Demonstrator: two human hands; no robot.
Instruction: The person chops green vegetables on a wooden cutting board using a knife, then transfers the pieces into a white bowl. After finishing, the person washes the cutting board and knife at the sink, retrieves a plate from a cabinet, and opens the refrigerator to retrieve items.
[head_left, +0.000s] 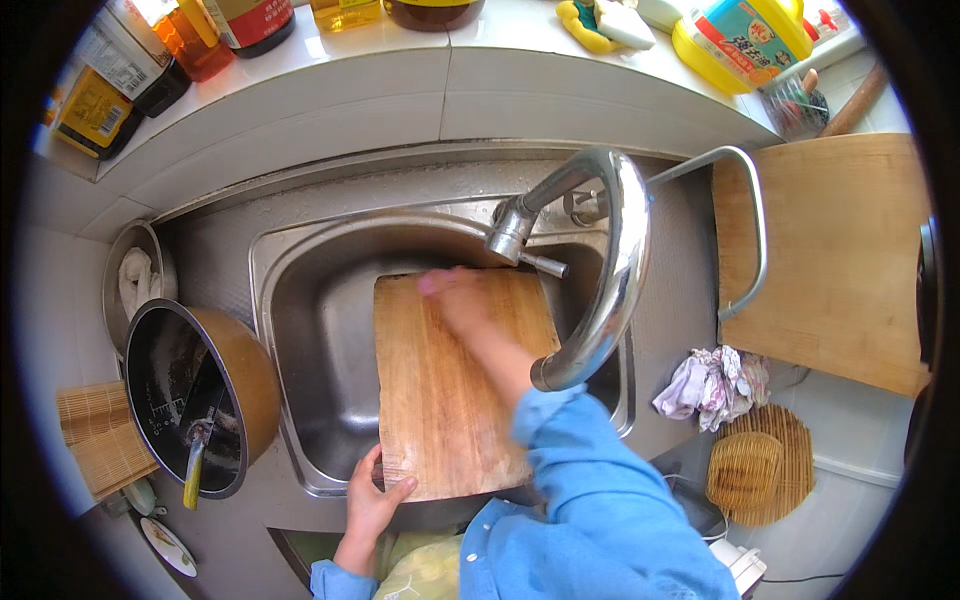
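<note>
A wooden cutting board (442, 390) lies across the stainless steel sink (337, 322), covering its right part. My left hand (375, 491) grips the board's near left corner, thumb on top and fingers at the edge. My right hand (457, 296), blurred, is on the board's far part. It has a pink thing (433, 283) at its fingers, too blurred to name, perhaps a cloth or sponge. The curved chrome faucet (622, 255) arches above my right forearm and the board's right side; no water flow is visible.
Left of the sink stand a deep pot (259, 390) holding a utensil and a metal bowl (112, 300) with a white cloth. A crumpled cloth (709, 386), woven mats (795, 465) and another wooden board (817, 247) are at right. Bottles (247, 22) and a yellow jug (739, 45) line the ledge.
</note>
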